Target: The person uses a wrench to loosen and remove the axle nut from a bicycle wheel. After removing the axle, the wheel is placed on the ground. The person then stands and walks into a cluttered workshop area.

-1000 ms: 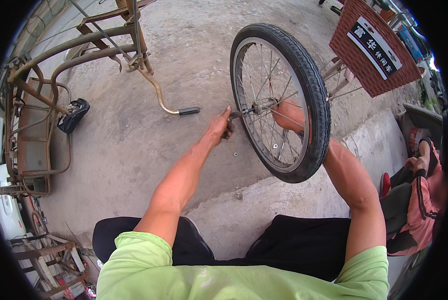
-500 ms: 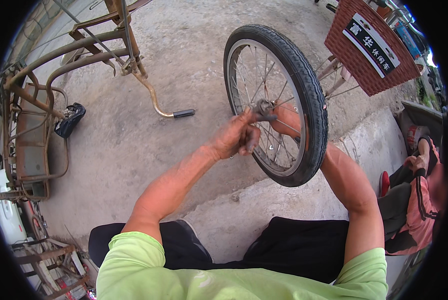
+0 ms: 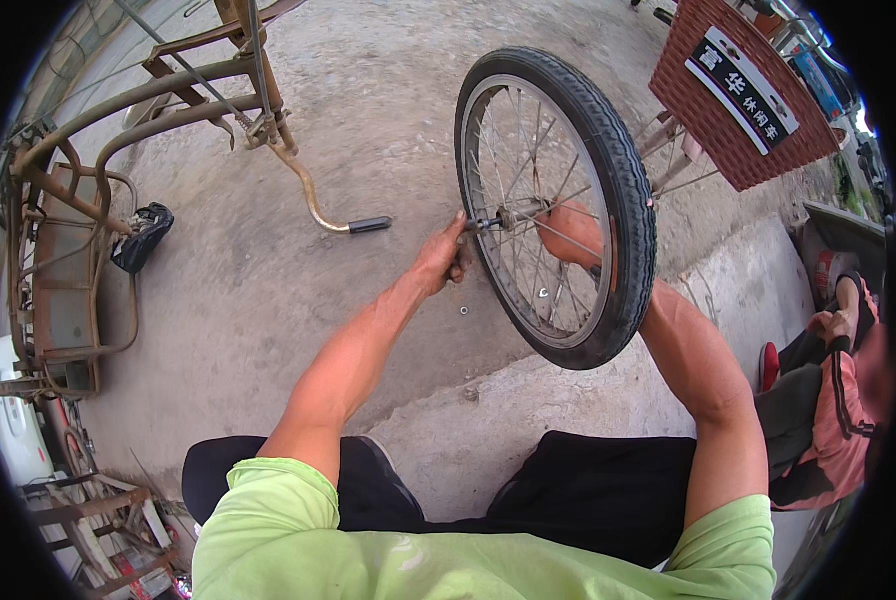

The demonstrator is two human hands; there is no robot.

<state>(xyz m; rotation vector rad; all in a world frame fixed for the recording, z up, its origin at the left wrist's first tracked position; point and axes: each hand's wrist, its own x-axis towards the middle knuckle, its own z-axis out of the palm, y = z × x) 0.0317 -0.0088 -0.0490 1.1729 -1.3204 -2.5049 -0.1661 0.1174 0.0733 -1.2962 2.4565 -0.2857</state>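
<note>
A spoked bicycle wheel with a black rubber tyre (image 3: 558, 200) stands upright on the concrete ground (image 3: 268, 290), free of any frame. The left hand (image 3: 440, 258) has its grip pinched on the end of the steel axle (image 3: 483, 224) at the hub. The right hand (image 3: 571, 232) reaches in behind the spokes at the hub's far side; whether its grip is closed I cannot tell. Small washers (image 3: 464, 311) lie loose on the ground just beside the wheel, so by my judgement the axle hardware is partly off and the hub work unfinished.

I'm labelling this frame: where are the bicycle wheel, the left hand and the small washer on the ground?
bicycle wheel (image 3: 623, 190), head view, tyre tread
left hand (image 3: 442, 258), head view, back of hand
washer (image 3: 463, 311), head view, its ring
</note>
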